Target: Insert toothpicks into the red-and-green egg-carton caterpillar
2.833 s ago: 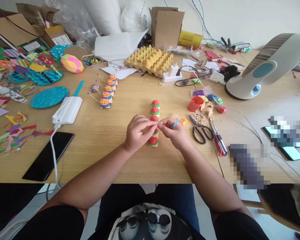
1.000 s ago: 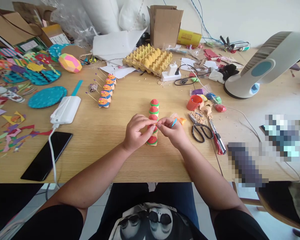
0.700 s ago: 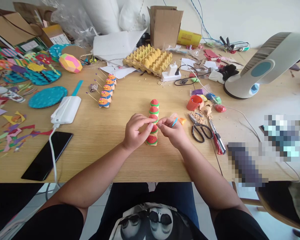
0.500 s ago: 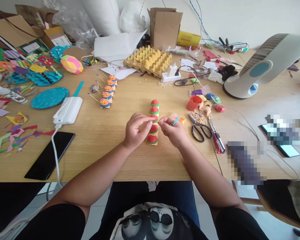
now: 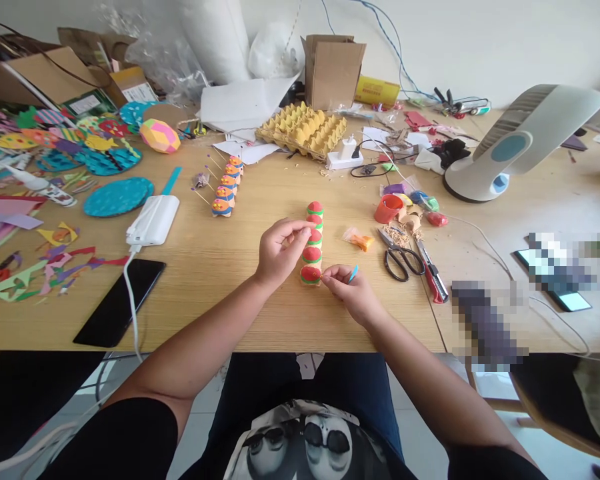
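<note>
A row of egg-carton bumps (image 5: 312, 254), covered in red with green rims, stands on the table in front of me. My left hand (image 5: 284, 250) is closed over its upper part, thumb and forefinger together beside the second bump; what they pinch, if anything, is too small to make out. At the nearest bump, my right hand (image 5: 349, 288) is closed, its fingertips touching or almost touching the red surface. A thin light-blue stick (image 5: 353, 274) pokes out from between its fingers; its other end is hidden. An orange packet (image 5: 361, 239) lies beyond my right hand.
Black-handled scissors (image 5: 399, 257), a box cutter (image 5: 431, 272) and a red cup (image 5: 389, 209) lie to the right. A second decorated egg-carton row (image 5: 229, 188) stands back left, near a white power bank (image 5: 153, 221) and a phone (image 5: 121, 303). A white fan (image 5: 510, 147) stands back right.
My right hand has moved toward me, from the middle bumps down to the nearest one. My left hand stays by the upper bumps. The orange packet now shows fully.
</note>
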`<act>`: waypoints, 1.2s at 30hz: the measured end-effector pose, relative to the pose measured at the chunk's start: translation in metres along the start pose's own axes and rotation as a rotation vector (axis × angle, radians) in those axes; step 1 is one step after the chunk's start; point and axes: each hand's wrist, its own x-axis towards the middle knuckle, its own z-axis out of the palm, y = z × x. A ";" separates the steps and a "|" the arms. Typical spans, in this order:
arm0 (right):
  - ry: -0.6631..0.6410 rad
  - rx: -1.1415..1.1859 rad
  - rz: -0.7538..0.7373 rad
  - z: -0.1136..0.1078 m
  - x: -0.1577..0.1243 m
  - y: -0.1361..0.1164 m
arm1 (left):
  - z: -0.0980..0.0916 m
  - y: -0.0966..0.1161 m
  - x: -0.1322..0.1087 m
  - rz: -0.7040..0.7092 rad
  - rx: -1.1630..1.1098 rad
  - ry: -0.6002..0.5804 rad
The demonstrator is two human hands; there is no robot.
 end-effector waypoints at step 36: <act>-0.013 -0.026 -0.164 0.003 0.012 0.025 | -0.024 0.010 -0.056 0.124 0.263 -0.290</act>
